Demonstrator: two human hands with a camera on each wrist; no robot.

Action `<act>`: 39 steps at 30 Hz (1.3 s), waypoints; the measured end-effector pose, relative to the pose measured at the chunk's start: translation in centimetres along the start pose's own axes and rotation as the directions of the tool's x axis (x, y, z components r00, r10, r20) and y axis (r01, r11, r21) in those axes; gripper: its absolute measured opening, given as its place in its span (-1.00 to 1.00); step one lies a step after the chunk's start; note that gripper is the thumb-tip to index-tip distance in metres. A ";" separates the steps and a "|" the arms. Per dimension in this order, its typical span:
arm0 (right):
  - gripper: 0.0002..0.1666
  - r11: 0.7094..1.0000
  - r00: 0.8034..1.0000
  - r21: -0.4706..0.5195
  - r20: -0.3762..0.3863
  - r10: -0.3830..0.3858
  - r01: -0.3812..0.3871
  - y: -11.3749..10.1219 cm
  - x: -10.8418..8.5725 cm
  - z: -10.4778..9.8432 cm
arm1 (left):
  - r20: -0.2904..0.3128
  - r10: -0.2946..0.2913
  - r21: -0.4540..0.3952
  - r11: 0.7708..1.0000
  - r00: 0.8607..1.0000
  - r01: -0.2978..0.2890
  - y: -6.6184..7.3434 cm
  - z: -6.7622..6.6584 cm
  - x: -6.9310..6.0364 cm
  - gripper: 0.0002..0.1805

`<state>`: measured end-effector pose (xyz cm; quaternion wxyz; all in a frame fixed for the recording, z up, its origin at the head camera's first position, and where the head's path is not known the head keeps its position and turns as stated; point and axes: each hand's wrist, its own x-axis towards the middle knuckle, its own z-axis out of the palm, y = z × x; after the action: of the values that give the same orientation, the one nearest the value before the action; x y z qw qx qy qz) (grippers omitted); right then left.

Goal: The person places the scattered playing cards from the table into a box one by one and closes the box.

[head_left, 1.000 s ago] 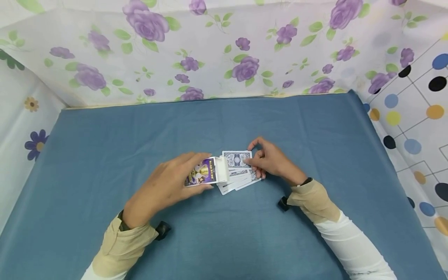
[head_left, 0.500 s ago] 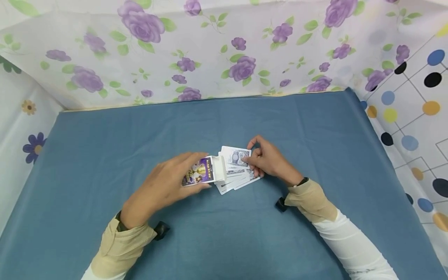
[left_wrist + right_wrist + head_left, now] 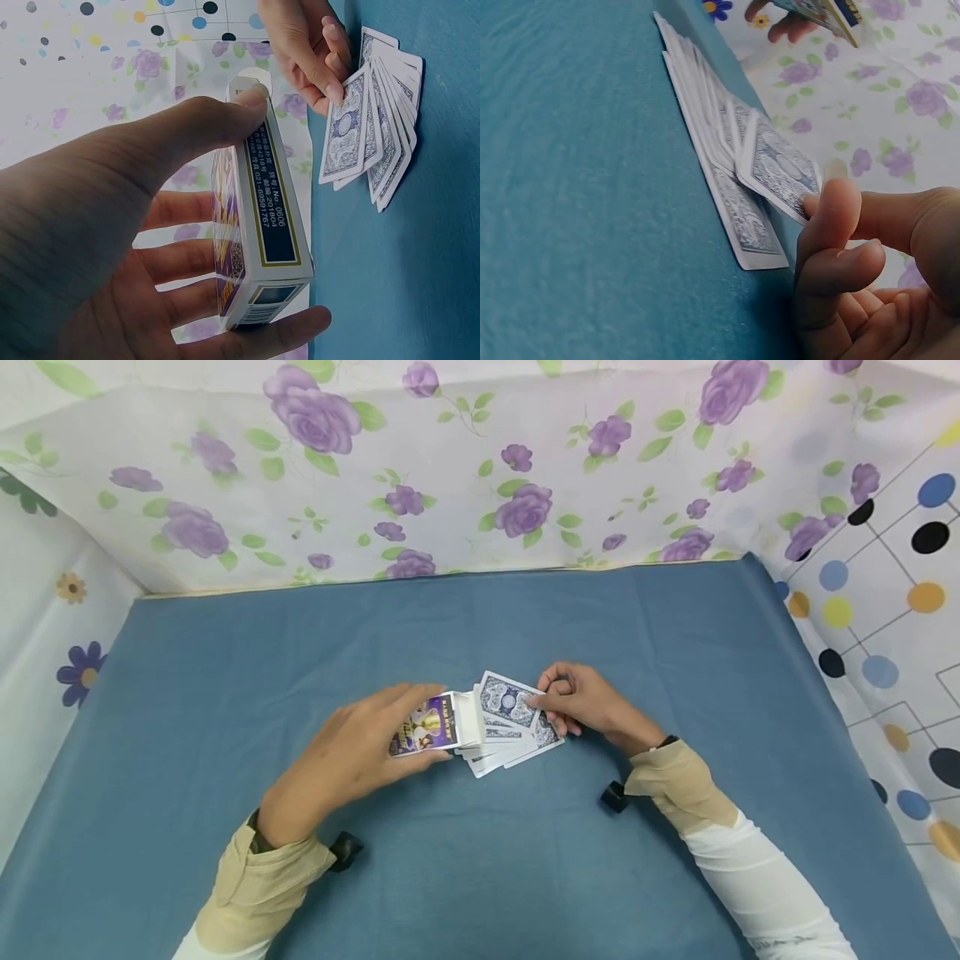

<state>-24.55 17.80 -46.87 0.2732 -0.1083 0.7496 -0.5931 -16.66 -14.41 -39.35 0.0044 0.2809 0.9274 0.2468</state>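
My left hand [image 3: 352, 752] grips a purple and white card box [image 3: 262, 202] between thumb and fingers, above the table. In the head view its white open end [image 3: 469, 720] points right, toward the cards. A loose, fanned heap of playing cards [image 3: 390, 127] with blue patterned backs lies on the blue cloth beside the box. With thumb and finger, my right hand [image 3: 588, 702] pinches the corner of the top playing card [image 3: 780, 165], which tilts up from the heap in the right wrist view. The other fingers of that hand are curled in.
A blue cloth [image 3: 480, 877] covers the table. Behind it hangs a white sheet with purple flowers [image 3: 525, 510]. Dotted sheeting [image 3: 885, 635] borders the right side and a flowered white sheet [image 3: 67, 585] the left. Each wrist carries a small black camera [image 3: 615, 797].
The top card has turned clockwise in the head view, its right end swinging down toward me. My right hand has shifted slightly right and down. The left hand and box are nearly still.
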 end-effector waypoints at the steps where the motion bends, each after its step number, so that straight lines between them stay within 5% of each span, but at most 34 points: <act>1: -0.71 1.000 1.000 0.001 0.006 0.012 -0.012 0.0 0.0 -0.1 | 0.001 -0.003 0.001 1.000 1.000 0.003 0.0 0.0 0.0 -0.26; 6: -0.70 0.998 0.998 -0.009 0.007 0.060 -0.060 0.0 -0.3 -0.5 | 0.001 -0.011 0.005 1.000 1.000 0.011 0.0 -0.3 0.0 -0.26; 19: -0.76 0.989 0.993 -0.129 -0.084 -0.085 0.074 -0.6 -1.0 0.2 | -0.017 0.004 -0.007 1.000 1.000 -0.004 -0.4 -0.2 0.2 -0.27; 39: -0.73 0.986 0.992 -0.156 -0.104 -0.076 0.060 -1.1 -0.6 -0.5 | -0.020 -0.001 -0.011 1.000 1.000 0.001 -0.6 -0.4 -0.2 -0.27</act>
<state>-24.50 18.24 -45.60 0.2023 -0.1218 0.8025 -0.5479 -16.90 -15.16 -39.29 -0.0030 0.2779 0.9262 0.2547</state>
